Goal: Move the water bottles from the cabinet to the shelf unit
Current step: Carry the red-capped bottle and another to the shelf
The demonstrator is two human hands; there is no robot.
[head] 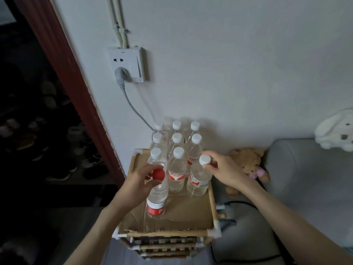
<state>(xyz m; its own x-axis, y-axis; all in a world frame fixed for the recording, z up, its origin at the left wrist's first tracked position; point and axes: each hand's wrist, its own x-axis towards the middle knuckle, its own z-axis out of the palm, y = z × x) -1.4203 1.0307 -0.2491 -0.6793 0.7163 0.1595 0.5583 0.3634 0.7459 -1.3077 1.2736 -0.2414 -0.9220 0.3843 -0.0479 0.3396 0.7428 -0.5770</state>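
Head view: on the shelf unit (211, 199), a cardboard-lined top tier framed in wooden rods with white corner joints, standing against the white wall (229, 64). At the far edge, 8 white-capped water bottles (178, 152) upright in close rows, touching or nearly touching. At the right edge, in line with the nearest row, a white-capped bottle (198, 178) tilted slightly, held at the neck by the right hand (223, 170); fingers (211, 165) curled round the neck just under the cap, pinching it. Toward the left edge, in front of the nearest row, a red-capped bottle (157, 194) with a red label low on its body, base down on the cardboard; left hand (140, 180) over its top, fingers (152, 183) curled round the cap and shoulder, gripping it. Near half of the tier bare cardboard. Below the top tier, more slatted tiers just visible at the near edge

Beyond the shelf unit: a wall socket (127, 63) with a grey plug and cable (133, 108) dropping behind the far-left bottles. A dark red door frame (76, 83) at left, with shoes dimly visible past it. At right, a grey sofa (305, 178), a brown teddy bear (248, 161) beside the shelf unit, and a white plush toy (336, 131) on the sofa back
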